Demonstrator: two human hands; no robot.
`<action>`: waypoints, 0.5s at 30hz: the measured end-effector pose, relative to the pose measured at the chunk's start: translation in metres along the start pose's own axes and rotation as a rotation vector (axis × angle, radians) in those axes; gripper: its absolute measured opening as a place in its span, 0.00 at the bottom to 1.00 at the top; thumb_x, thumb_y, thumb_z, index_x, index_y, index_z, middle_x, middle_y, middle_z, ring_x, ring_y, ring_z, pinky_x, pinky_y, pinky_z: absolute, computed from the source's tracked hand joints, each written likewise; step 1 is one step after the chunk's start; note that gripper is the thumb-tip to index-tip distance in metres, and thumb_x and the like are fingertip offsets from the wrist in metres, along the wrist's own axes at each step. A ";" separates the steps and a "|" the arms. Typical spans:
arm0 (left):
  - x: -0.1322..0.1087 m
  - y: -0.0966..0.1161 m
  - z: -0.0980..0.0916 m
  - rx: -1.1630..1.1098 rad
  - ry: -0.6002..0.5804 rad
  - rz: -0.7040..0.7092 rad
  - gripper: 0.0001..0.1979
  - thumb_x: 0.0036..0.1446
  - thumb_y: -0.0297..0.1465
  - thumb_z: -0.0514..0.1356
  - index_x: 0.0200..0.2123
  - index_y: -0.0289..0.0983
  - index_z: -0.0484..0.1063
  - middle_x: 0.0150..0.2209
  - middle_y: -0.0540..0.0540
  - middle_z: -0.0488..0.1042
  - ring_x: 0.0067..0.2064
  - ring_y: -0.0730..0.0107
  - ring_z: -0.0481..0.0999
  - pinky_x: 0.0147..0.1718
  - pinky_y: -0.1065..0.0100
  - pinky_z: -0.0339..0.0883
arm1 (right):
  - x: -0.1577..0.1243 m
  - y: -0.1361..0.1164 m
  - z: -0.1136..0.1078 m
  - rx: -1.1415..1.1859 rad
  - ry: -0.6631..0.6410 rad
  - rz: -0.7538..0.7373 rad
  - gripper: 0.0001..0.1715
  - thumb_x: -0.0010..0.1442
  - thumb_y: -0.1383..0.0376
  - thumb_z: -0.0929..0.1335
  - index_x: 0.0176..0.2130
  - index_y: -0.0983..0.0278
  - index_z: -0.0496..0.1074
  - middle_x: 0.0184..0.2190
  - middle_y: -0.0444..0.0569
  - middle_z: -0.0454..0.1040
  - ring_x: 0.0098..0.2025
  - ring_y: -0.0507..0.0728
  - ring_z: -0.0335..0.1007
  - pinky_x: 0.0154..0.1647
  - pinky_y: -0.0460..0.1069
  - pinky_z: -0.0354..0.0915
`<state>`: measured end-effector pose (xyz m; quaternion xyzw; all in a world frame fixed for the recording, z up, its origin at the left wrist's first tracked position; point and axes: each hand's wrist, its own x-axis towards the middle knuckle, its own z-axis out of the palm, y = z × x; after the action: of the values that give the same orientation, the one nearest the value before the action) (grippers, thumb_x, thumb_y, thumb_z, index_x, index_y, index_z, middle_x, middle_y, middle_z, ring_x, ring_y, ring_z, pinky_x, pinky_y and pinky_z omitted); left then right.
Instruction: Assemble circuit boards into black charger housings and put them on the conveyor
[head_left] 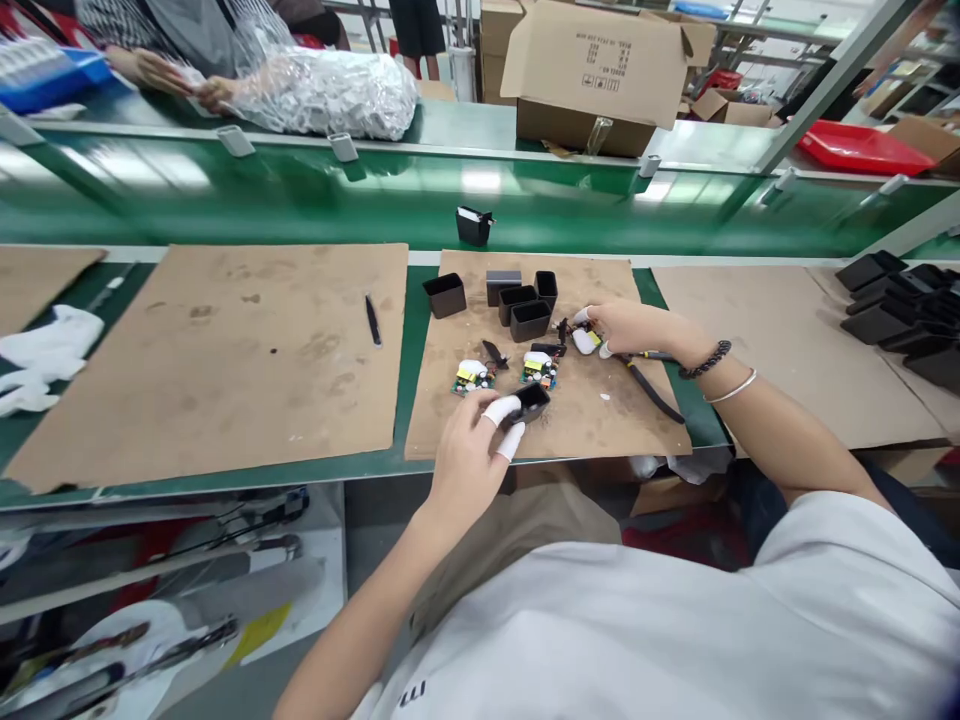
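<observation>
My left hand (474, 448), with white finger cots on its fingertips, is closed on a black plastic housing (534, 400) whose open end faces up. My right hand (619, 328), also wearing finger cots, pinches a small circuit board (586, 340) with a white blob and dark leads. Two more boards lie between my hands: one on the left (473, 376) and another in the middle (540, 369). Behind them stand several black housings (530, 320). Beside my right wrist lie pliers (654, 390) with dark handles, partly under the hand.
Brown cardboard (450, 430) covers my work spot. Tweezers (373, 320) lie on the sheet to the left. More housings (892, 310) are piled at the right. One black case (474, 226) sits on the green conveyor (300, 200). Across it, a person's hands (214, 93) touch a plastic-wrapped bundle (330, 95).
</observation>
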<state>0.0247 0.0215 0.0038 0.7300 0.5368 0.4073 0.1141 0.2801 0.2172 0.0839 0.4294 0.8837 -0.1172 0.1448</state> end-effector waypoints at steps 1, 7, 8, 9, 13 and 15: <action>0.000 -0.001 0.003 -0.046 -0.016 -0.052 0.17 0.66 0.28 0.62 0.58 0.41 0.71 0.51 0.41 0.76 0.50 0.58 0.79 0.50 0.57 0.76 | 0.002 -0.002 0.002 -0.020 0.014 0.002 0.28 0.53 0.72 0.70 0.54 0.68 0.75 0.49 0.61 0.80 0.48 0.66 0.76 0.42 0.51 0.63; 0.004 -0.006 0.005 -0.338 -0.233 -0.338 0.41 0.55 0.29 0.71 0.69 0.41 0.60 0.38 0.50 0.72 0.36 0.66 0.74 0.40 0.62 0.76 | 0.009 -0.005 -0.002 0.069 0.047 0.050 0.16 0.48 0.70 0.73 0.40 0.68 0.80 0.38 0.61 0.82 0.43 0.68 0.78 0.43 0.54 0.66; 0.006 -0.007 0.002 -0.371 -0.281 -0.343 0.43 0.54 0.30 0.72 0.70 0.41 0.59 0.37 0.51 0.71 0.35 0.67 0.74 0.40 0.62 0.76 | 0.007 -0.002 -0.003 0.140 0.051 0.062 0.15 0.49 0.68 0.74 0.40 0.67 0.80 0.36 0.58 0.82 0.41 0.66 0.78 0.42 0.54 0.67; 0.008 -0.007 -0.001 -0.389 -0.320 -0.343 0.45 0.54 0.30 0.73 0.72 0.42 0.58 0.36 0.51 0.70 0.34 0.67 0.73 0.39 0.62 0.76 | 0.003 0.000 -0.003 0.247 0.069 0.063 0.15 0.50 0.65 0.75 0.40 0.66 0.80 0.35 0.55 0.82 0.39 0.64 0.78 0.42 0.54 0.68; 0.022 -0.012 -0.009 -0.393 -0.411 -0.294 0.56 0.48 0.30 0.77 0.75 0.45 0.52 0.42 0.47 0.71 0.34 0.67 0.71 0.36 0.62 0.75 | -0.023 -0.002 0.018 1.038 0.264 -0.020 0.18 0.43 0.56 0.81 0.33 0.60 0.79 0.33 0.47 0.82 0.36 0.59 0.77 0.42 0.55 0.73; 0.029 -0.015 -0.008 -0.417 -0.464 -0.250 0.57 0.47 0.28 0.76 0.76 0.46 0.52 0.40 0.48 0.71 0.32 0.68 0.70 0.34 0.63 0.74 | -0.039 -0.017 0.039 1.424 0.373 -0.051 0.22 0.35 0.56 0.84 0.28 0.60 0.79 0.30 0.45 0.80 0.32 0.57 0.76 0.37 0.54 0.74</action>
<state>0.0114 0.0510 0.0136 0.6926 0.4872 0.3141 0.4292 0.2954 0.1659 0.0628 0.4118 0.6132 -0.5908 -0.3246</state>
